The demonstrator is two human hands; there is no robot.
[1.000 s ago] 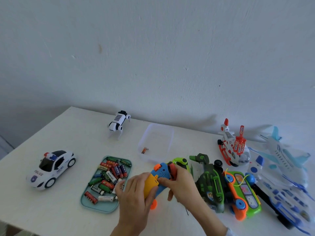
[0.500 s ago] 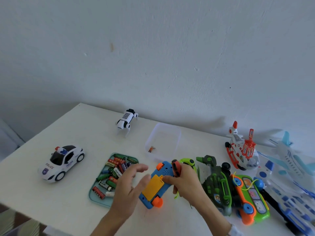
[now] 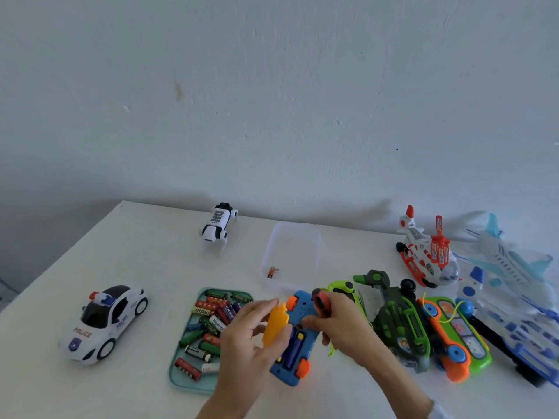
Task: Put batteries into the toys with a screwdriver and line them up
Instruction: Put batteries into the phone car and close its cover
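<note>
Since there's only the head view to go on, here's what it gives: the blue toy [image 3: 298, 337] is lying belly-up on the desk [image 3: 145, 267], long axis running from the near edge away toward the wall and tipped a bit to the right. Its battery bay is open, and I can see what looks like a purple cell already sitting lengthwise in it.

The left hand [image 3: 251, 337] has its fingers pinched on the orange cover [image 3: 275, 326], held up off the bay and just to its left, so the slot is directly right of those fingers. The right hand [image 3: 341, 325] is curled round the screwdriver [image 3: 322, 302] at the toy's far right edge and seems to steady the body too.

The battery tray [image 3: 189, 379] sits just left of the toy, so the left hand is clearly the nearer one to it. My guess is the cover either drops back on or gets parked.
</note>
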